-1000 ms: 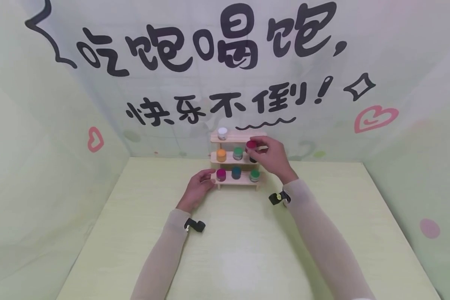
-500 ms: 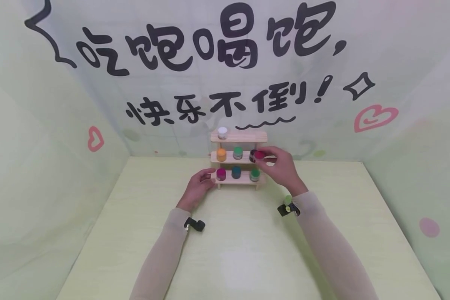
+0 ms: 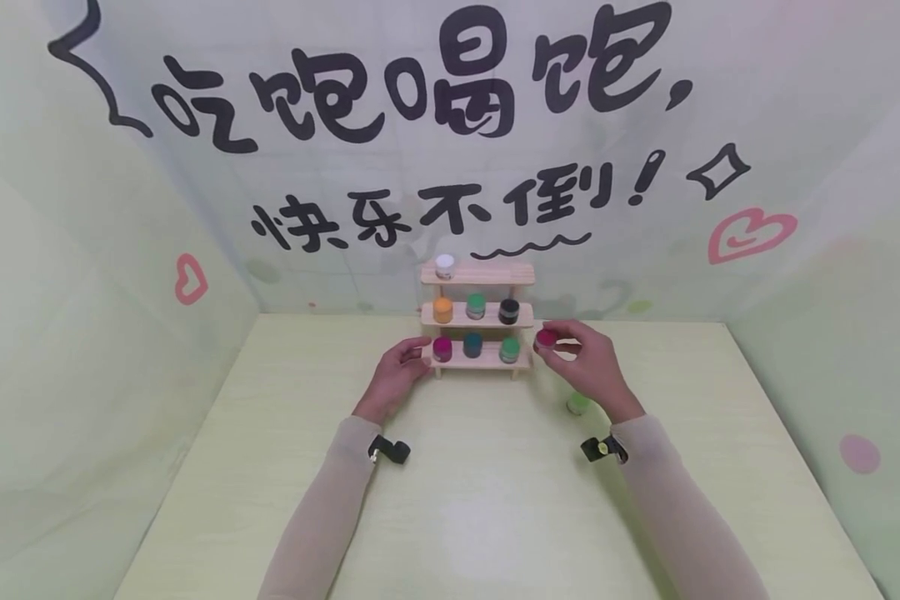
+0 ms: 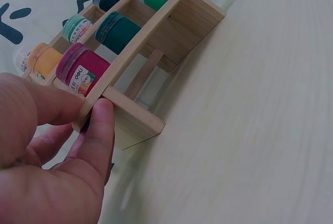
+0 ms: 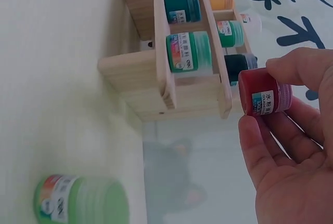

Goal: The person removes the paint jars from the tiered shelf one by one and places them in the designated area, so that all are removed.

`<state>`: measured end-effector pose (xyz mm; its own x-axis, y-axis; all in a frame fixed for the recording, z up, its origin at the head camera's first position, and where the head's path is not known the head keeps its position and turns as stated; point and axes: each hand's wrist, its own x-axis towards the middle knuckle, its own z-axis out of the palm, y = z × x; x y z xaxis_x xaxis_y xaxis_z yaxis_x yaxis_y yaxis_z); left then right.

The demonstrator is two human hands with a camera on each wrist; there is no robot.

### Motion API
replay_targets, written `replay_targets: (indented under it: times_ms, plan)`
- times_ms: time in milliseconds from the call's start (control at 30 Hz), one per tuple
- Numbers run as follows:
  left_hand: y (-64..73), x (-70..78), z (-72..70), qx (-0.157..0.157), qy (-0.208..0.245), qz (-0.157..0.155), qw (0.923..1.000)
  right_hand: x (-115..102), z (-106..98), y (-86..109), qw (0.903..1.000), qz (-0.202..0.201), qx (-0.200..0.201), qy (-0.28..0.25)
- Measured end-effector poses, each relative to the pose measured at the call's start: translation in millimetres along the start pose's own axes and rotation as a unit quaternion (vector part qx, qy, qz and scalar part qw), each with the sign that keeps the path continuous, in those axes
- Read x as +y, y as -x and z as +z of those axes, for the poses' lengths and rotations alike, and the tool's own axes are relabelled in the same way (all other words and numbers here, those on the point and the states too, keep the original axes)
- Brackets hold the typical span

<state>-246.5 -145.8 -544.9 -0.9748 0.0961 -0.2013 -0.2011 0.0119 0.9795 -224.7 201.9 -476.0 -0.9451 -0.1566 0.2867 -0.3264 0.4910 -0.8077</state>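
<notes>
A three-tier wooden rack (image 3: 487, 273) stands at the back of the table, holding small paint jars. My left hand (image 3: 396, 379) grips the left end of its lowest shelf, thumb and fingers pinching the board in the left wrist view. Just right of the rack, my right hand (image 3: 592, 367) holds a red paint jar (image 5: 258, 93) between thumb and fingers, off the shelves. The lowest shelf bears a magenta jar (image 4: 83, 68), a teal jar (image 3: 472, 344) and a green jar (image 3: 509, 348). On the middle tier are orange (image 3: 442, 311), green and black jars (image 3: 508, 312); a white jar (image 3: 445, 267) sits on top.
A light green paint jar (image 3: 578, 403) stands on the table below my right hand, close to the wrist. Behind the rack hangs a pale backdrop (image 3: 345, 175) with black lettering, and similar sheets close in both sides.
My right hand has carried the red jar from in front of the upper shelves down and to the right. The black jar and the light green jar have come into view. My left hand stays put.
</notes>
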Motion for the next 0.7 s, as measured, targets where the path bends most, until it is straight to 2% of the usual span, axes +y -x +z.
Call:
replay_targets:
  times_ms: [233,700]
  plan:
    - [1.1,-0.5,1.1,0.001,0.014,-0.004,0.9999,14.0,-8.6,15.6,0.9997,0.009,0.002,0.023]
    - [-0.7,-1.5,-1.8,-0.001,0.011,0.001,0.9999,40.9,-22.8,49.6,0.9989,0.045,-0.009,0.012]
